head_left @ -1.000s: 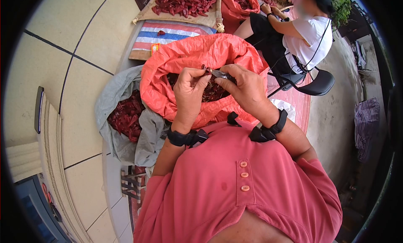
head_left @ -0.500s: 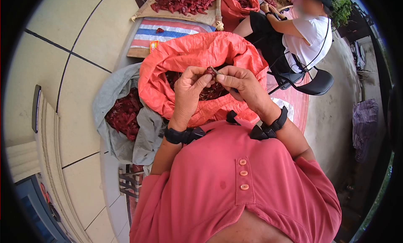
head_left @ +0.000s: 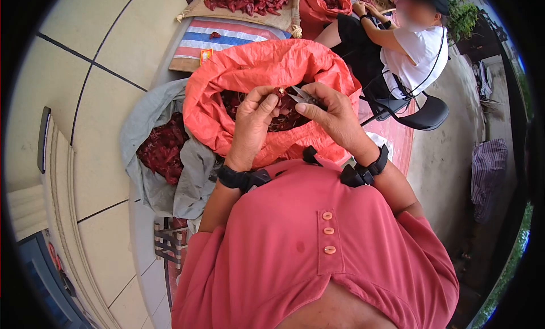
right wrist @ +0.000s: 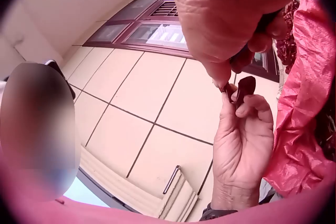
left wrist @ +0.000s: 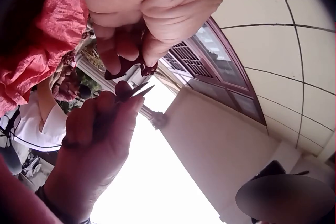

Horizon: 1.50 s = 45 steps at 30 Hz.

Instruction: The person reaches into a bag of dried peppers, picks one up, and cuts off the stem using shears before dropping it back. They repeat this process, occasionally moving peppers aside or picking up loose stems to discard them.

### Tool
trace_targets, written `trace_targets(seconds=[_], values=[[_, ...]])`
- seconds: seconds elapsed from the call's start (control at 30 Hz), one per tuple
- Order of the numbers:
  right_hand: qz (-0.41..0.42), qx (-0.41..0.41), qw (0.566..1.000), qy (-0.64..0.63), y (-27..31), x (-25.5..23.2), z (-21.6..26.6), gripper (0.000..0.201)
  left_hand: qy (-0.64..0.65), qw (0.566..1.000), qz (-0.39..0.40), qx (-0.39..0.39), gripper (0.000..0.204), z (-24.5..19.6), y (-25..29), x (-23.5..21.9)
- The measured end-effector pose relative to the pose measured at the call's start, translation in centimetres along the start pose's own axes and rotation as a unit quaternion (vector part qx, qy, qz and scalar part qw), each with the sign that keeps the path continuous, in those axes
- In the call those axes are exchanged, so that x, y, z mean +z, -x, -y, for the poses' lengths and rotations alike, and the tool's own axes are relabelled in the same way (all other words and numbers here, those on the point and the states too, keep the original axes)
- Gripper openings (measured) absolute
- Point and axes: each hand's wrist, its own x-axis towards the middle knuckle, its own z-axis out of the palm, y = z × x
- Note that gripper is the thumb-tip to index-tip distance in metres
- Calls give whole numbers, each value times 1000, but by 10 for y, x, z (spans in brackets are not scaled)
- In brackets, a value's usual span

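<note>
Over the mouth of a red woven sack (head_left: 207, 122), my left hand (head_left: 252, 124) pinches a dried red chili (head_left: 279, 92) between thumb and fingers. A pale spot shows on the chili's end. My right hand (head_left: 339, 116) grips small scissors (head_left: 299, 94), their handles mostly hidden in the palm. The blades stand apart and point at the chili; in the left wrist view the scissor blades (left wrist: 139, 91) sit just below the chili (left wrist: 119, 70). Dried chilies and stem bits lie inside the sack under both hands.
To the left, a grey sack (head_left: 196, 178) holds dried red chilies (head_left: 164, 148). Beyond the red sack lie a striped bag (head_left: 227, 41) and a mat heaped with chilies (head_left: 252, 0). Another person (head_left: 417, 51) sits on a black chair (head_left: 423, 114) at the upper right.
Half a second ago my right thumb and fingers were at the chili's stem end. Now the right hand has drawn back slightly, the scissor blades show spread, and the chili's end faces up.
</note>
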Motion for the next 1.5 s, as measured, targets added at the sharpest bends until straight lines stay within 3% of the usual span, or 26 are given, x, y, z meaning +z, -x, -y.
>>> trace_targets(seconds=[0.23,0.43,0.77,0.93,1.03,1.23,1.5], values=[[-18,-52,990,132,-3,6,8,30,18,999,31,-18,15,0,3,3],[17,5,997,77,-3,7,6,29,4,999,31,-15,15,4,6,-2],[-23,-56,986,156,2,13,8,27,13,1000,18,-19,16,13,8,-1],[-49,-66,981,174,7,17,6,27,72,995,61,-41,16,13,9,-1],[-37,-78,984,157,7,17,3,29,93,992,68,-47,18,21,7,-8],[20,-127,950,284,2,8,4,33,66,993,65,-67,18,24,13,-11],[-12,-127,960,250,10,19,-4,30,75,991,80,-77,17,22,15,-15]])
